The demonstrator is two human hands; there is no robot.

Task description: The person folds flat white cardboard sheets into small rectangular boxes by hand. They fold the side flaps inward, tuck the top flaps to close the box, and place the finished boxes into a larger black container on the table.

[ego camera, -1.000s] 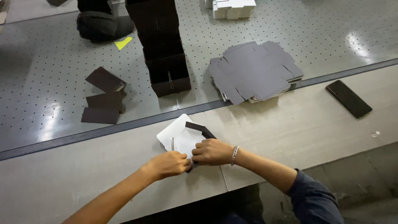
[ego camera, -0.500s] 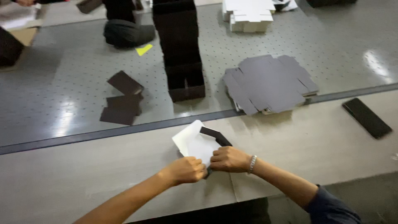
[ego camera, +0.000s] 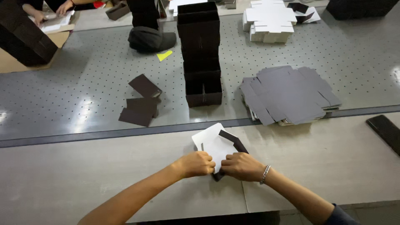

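Note:
Both my hands grip one partly folded cardboard box blank (ego camera: pixel 214 143), white inside and dark brown outside, lying on the wooden bench (ego camera: pixel 83 175). My left hand (ego camera: pixel 199 163) pinches its near left edge. My right hand (ego camera: pixel 241 166), with a metal bracelet at the wrist, holds the near right edge, where a dark flap (ego camera: pixel 234 141) stands up. The two hands almost touch each other.
A stack of flat dark blanks (ego camera: pixel 289 93) lies beyond the bench on the perforated metal table (ego camera: pixel 62 96). A row of folded dark boxes (ego camera: pixel 202 54) runs away from me. Small dark pieces (ego camera: pixel 141 102) lie left. A black phone (ego camera: pixel 385 129) rests right. Another person's hands (ego camera: pixel 62 8) work far left.
The camera has tilted up, showing more of the far table. My hands keep hold of the blank and have pressed closer together on its near edge.

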